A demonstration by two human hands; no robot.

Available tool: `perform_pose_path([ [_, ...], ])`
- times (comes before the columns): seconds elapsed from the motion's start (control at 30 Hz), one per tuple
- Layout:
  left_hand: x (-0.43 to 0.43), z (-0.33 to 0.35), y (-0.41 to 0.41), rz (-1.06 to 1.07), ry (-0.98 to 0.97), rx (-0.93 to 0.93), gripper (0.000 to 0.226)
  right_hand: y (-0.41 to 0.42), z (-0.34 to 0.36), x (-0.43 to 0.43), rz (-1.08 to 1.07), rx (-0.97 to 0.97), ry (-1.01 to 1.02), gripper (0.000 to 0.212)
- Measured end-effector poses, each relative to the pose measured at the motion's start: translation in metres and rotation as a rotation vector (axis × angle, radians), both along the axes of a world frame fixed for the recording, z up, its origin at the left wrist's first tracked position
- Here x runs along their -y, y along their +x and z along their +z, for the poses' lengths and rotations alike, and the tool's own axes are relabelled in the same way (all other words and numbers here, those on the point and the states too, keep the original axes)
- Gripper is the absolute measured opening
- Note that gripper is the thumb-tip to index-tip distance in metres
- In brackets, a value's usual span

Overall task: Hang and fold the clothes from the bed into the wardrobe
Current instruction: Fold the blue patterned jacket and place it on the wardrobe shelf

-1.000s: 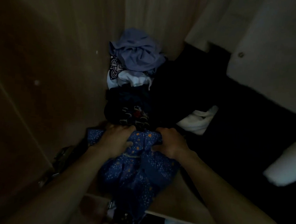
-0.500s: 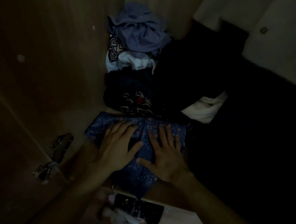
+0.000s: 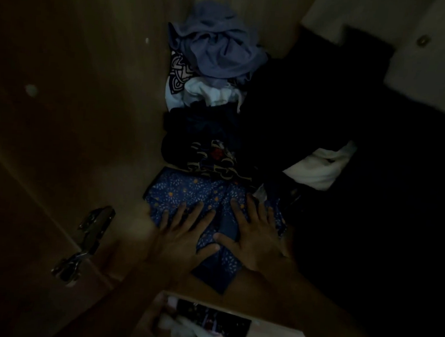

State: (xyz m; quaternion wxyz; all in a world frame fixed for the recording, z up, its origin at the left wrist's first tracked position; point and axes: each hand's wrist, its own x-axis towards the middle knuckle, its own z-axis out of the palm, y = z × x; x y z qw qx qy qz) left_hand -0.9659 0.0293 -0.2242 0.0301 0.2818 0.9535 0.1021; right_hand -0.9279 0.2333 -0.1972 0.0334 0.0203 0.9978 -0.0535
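unclenched now, left hand [image 3: 182, 236] and right hand [image 3: 254, 238] press flat on blue cloth [image 3: 183, 191], piled clothes [image 3: 213, 56] behind.

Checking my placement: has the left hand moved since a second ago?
Yes. The left hand has drawn back from the dark patterned garment, toward the person.

You are finding no text, label, brand, number or sign that can be read. The dark printed garment [image 3: 214, 159] and the white patterned cloth [image 3: 178, 77] are showing you only curling shapes in the dim light, with no letters to make out.
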Motion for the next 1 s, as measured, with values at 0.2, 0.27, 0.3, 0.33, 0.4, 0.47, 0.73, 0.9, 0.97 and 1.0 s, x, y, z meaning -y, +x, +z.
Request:
perform_pose_path([
  [0.2, -0.001, 0.007, -0.003, 0.008, -0.065, 0.053, 0.089, 0.006, -0.001, 0.002, 0.007, -0.074, -0.004, 0.094],
  [0.27, 0.000, 0.012, -0.003, 0.008, -0.091, 0.070, 0.089, 0.017, 0.006, 0.004, 0.026, -0.073, 0.009, 0.086],
  [0.3, 0.000, 0.015, -0.003, 0.005, -0.095, 0.080, 0.089, 0.022, 0.010, 0.004, 0.032, -0.076, 0.001, 0.083],
  [0.33, 0.000, 0.019, -0.003, 0.002, -0.094, 0.081, 0.091, 0.028, 0.016, 0.005, 0.036, -0.087, -0.013, 0.081],
  [0.4, 0.000, 0.029, 0.001, 0.002, -0.070, 0.054, 0.093, 0.040, 0.026, 0.005, 0.038, -0.111, -0.032, 0.080],
  [0.47, 0.000, 0.039, 0.009, 0.016, -0.006, 0.015, 0.091, 0.052, 0.033, 0.005, 0.030, -0.131, -0.036, 0.081],
  [0.73, 0.013, 0.073, 0.052, 0.016, 0.086, -0.041, 0.081, 0.109, 0.060, 0.015, 0.008, -0.131, -0.022, 0.086],
  [0.9, 0.023, 0.106, 0.091, 0.009, 0.067, -0.150, 0.076, 0.147, 0.090, 0.018, 0.031, -0.195, -0.014, 0.090],
  [0.97, 0.026, 0.115, 0.111, 0.014, 0.084, -0.190, 0.079, 0.167, 0.102, 0.017, 0.045, -0.231, -0.020, 0.094],
  [1.0, 0.027, 0.119, 0.123, 0.019, 0.089, -0.200, 0.081, 0.178, 0.108, 0.016, 0.047, -0.248, -0.032, 0.094],
])
